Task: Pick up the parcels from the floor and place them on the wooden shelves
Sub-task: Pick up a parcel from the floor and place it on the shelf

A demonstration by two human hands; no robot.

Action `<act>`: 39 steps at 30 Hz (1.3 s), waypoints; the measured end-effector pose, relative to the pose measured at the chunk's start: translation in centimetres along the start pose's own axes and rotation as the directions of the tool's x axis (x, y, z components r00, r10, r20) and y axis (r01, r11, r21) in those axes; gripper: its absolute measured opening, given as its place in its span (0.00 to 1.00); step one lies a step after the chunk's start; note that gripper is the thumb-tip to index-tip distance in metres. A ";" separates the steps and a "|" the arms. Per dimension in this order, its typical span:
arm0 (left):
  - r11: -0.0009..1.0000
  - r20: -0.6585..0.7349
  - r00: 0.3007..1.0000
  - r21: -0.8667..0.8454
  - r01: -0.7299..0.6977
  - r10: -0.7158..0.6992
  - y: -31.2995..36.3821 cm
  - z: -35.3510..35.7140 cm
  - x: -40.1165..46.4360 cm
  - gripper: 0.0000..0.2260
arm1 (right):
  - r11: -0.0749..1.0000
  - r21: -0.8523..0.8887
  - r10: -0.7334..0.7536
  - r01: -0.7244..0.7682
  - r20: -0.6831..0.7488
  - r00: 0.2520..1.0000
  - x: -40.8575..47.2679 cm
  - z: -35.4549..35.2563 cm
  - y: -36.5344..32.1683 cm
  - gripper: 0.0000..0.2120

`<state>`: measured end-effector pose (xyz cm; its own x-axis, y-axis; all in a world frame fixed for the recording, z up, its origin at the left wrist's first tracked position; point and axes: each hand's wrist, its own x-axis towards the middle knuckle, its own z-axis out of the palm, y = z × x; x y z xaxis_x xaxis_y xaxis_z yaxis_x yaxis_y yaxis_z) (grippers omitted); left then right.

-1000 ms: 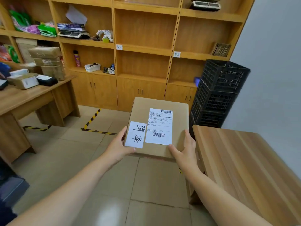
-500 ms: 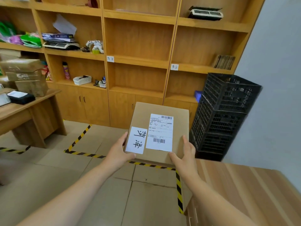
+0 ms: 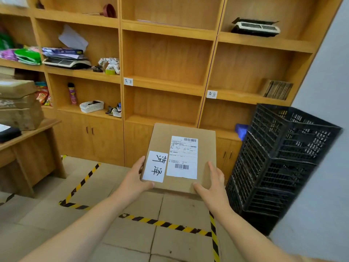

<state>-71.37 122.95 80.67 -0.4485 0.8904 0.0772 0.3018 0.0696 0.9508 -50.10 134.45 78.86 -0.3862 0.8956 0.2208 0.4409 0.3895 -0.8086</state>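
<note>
I hold a flat brown cardboard parcel [image 3: 205, 148] in front of me at waist height, with a white shipping label and a white handwritten tag on top. My left hand [image 3: 135, 178] grips its left near corner and my right hand [image 3: 212, 183] grips its right near corner. The wooden shelves [image 3: 166, 84] rise straight ahead; the middle column's compartments look bare and carry small paper tags on their edges.
Stacked black plastic crates [image 3: 279, 159] stand at the right against the grey wall. A wooden desk [image 3: 28, 140] with brown parcels [image 3: 18, 104] is at the left. Yellow-black tape [image 3: 166, 224] marks the tiled floor. Left shelf compartments hold a scale, bags and a white basket [image 3: 92, 106].
I have walked closer to the shelves with the parcel; the shelves and crates loom larger, and the wooden table at the right has dropped out of view.
</note>
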 end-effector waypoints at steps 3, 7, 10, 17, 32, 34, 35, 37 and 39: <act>0.999 0.019 0.999 -0.017 -0.035 0.035 -0.8 -2.6 5.8 0.42 | 0.999 0.034 -0.005 0.005 -0.009 1.000 4.9 2.7 -1.4 0.39; 0.998 0.030 0.998 0.005 -0.059 0.059 -1.8 -6.1 13.7 0.44 | 0.997 0.074 0.011 -0.010 -0.015 1.000 11.3 6.4 -3.4 0.40; 0.997 0.036 0.997 0.031 -0.076 0.075 -2.5 -7.8 19.2 0.44 | 0.999 0.045 0.026 -0.025 -0.013 1.000 15.6 8.6 -4.0 0.44; 0.991 0.056 0.994 0.095 -0.096 0.091 -4.6 -9.5 30.4 0.43 | 0.994 -0.105 0.034 -0.032 0.014 0.999 25.4 12.2 -2.7 0.55; 0.840 -0.103 0.970 0.525 -0.136 0.221 -7.6 -13.8 55.8 0.44 | 0.982 -0.038 -0.182 0.185 0.058 0.982 55.3 22.8 -2.3 0.54; 0.820 -0.148 0.960 0.560 -0.118 0.239 -8.6 -14.9 58.5 0.43 | 0.970 -0.037 -0.238 0.241 0.071 0.969 58.5 24.5 -2.7 0.53; 0.813 -0.169 0.955 0.573 -0.105 0.243 -9.1 -15.5 59.6 0.43 | 0.962 -0.041 -0.267 0.270 0.077 0.961 59.8 25.4 -2.9 0.53; 0.806 -0.206 0.946 0.586 -0.084 0.249 -9.9 -16.7 61.8 0.42 | 0.948 -0.045 -0.311 0.316 0.085 0.946 62.3 27.3 -3.4 0.52; 0.811 -0.239 0.939 0.581 -0.066 0.248 -10.4 -18.0 64.1 0.42 | 0.939 -0.055 -0.335 0.341 0.088 0.938 64.8 29.0 -3.9 0.51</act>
<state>-118.42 171.18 81.17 -0.5474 0.7458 0.3797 0.7633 0.2589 0.5919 -100.39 184.73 80.50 -0.5814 0.6906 0.4301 0.3268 0.6823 -0.6539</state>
